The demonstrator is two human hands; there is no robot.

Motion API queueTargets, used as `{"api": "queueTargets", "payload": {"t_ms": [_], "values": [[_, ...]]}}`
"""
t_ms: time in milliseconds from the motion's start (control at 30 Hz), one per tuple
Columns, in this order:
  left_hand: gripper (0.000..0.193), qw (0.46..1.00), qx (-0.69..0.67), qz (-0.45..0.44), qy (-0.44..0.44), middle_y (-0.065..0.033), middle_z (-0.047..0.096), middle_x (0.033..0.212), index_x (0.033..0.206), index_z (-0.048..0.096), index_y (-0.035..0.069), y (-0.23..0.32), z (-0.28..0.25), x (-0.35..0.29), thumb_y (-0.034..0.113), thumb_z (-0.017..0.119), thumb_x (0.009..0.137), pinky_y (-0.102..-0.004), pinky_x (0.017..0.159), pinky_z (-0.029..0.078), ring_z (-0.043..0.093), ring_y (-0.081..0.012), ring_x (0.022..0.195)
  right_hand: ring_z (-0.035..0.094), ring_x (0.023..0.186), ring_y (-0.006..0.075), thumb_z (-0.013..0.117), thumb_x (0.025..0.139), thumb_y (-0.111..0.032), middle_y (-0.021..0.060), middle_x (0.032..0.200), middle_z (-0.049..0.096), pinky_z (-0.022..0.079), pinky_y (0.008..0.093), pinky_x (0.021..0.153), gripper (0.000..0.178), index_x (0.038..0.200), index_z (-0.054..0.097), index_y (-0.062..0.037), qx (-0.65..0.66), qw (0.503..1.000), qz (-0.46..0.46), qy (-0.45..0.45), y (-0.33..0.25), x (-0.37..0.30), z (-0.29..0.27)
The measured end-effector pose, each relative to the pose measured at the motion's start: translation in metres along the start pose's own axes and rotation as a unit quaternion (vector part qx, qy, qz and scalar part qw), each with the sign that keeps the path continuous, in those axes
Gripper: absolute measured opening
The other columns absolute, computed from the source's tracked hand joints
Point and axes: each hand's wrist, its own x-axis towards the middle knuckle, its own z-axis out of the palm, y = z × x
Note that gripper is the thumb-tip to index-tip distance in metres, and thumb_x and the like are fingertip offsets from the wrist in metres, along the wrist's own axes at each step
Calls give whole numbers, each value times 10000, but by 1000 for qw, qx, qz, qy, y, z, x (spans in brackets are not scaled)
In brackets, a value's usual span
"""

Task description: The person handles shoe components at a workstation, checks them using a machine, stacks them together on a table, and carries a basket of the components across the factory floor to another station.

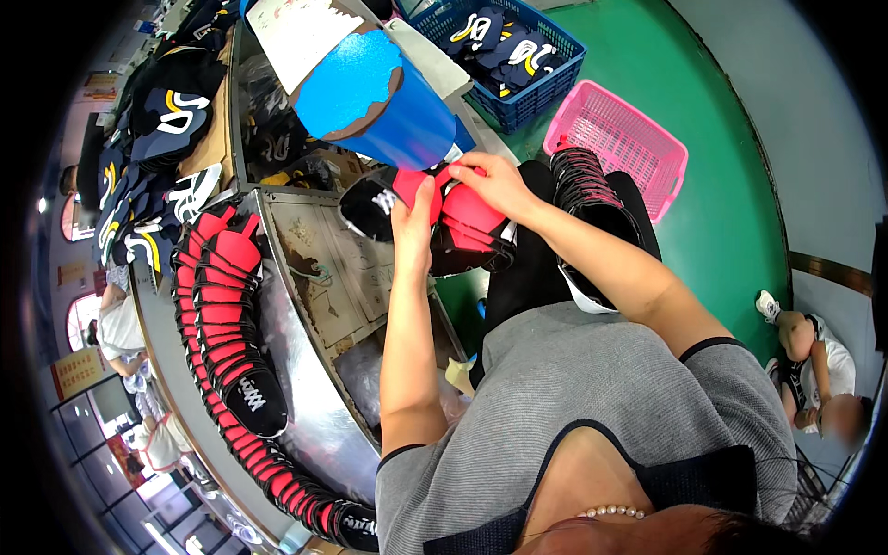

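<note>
Black-and-red shoe uppers (469, 220) are bunched together between my hands, just below a blue machine post. My left hand (414, 222) grips a red part on the left side, its thumb pointing up, beside a black toe piece with white marking. From the right, my right hand (497, 188) pinches the red top edge of the same uppers. The fingers of both hands are partly hidden behind the pieces. A further stack of black-and-red uppers (587, 176) rests by my lap. Long nested rows of such uppers (227, 305) curve along the workbench to my left.
The blue post (407, 120) stands close ahead of my hands. Beyond it, a dark blue crate (546, 95) holds navy pieces; a pink basket (678, 171) sits on the green floor. More navy pieces (166, 125) lie far left. One person (823, 370) sits at right.
</note>
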Motion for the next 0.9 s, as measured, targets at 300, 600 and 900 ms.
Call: {"api": "queueTargets", "payload": {"t_ms": [300,600,900], "values": [[266,993,-44,-102,37,-85,627,1089,1084,601,-3,-23,-10,51,174,576,886,-336,879,452,599,-193,1006,612,796,171,577,877,-319,101,863,685,459,298,759,331,944,677,-11,82,991,87,-56,13,19,-7],[340,943,-270,-177,77,-80,622,1034,1082,538,18,2,-46,24,317,537,919,-361,778,511,607,-195,881,595,686,197,615,835,-388,110,738,646,460,308,669,372,860,673,-21,-10,990,129,54,25,16,-58],[321,959,260,-65,94,-70,605,916,971,589,13,-41,5,-91,324,512,948,-311,725,424,532,-109,824,525,679,89,599,899,-307,30,745,602,438,241,636,315,863,641,3,53,989,140,3,19,-9,-17]]}}
